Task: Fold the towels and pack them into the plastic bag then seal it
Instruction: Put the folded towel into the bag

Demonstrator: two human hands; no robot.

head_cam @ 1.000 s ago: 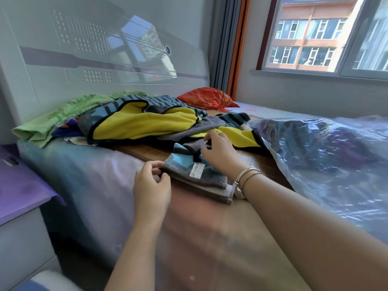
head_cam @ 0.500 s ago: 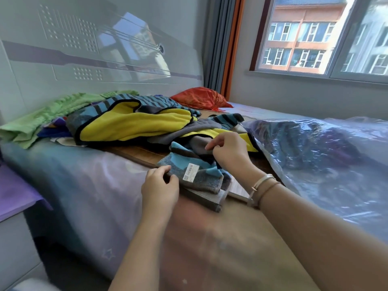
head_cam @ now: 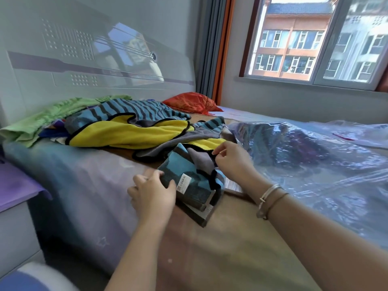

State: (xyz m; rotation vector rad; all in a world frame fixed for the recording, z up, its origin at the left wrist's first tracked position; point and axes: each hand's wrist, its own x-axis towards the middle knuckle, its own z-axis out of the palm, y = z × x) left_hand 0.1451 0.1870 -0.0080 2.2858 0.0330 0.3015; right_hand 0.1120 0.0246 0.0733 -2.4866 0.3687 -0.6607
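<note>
A folded blue-and-grey towel [head_cam: 190, 181] with a white label lies on the bed in front of me, on top of another folded grey towel [head_cam: 201, 213]. My left hand [head_cam: 152, 191] grips its near left corner. My right hand [head_cam: 231, 162] pinches the towel's upper edge where a grey flap sticks up. Behind it lies a loose heap of towels: yellow with black trim [head_cam: 130, 133], blue-striped [head_cam: 136, 111] and green [head_cam: 52, 117]. A large clear plastic bag [head_cam: 304, 156] with dark towels inside lies to the right.
A red cloth bundle [head_cam: 189, 102] sits at the back near the curtain. The white headboard [head_cam: 84, 59] stands behind the heap. A purple-topped bedside unit [head_cam: 14, 187] is at the left, below the bed's edge. A window fills the upper right.
The folded towel's far side has been tipped up off the bed, and my right hand has moved right along its upper edge. My left hand keeps hold of the near corner.
</note>
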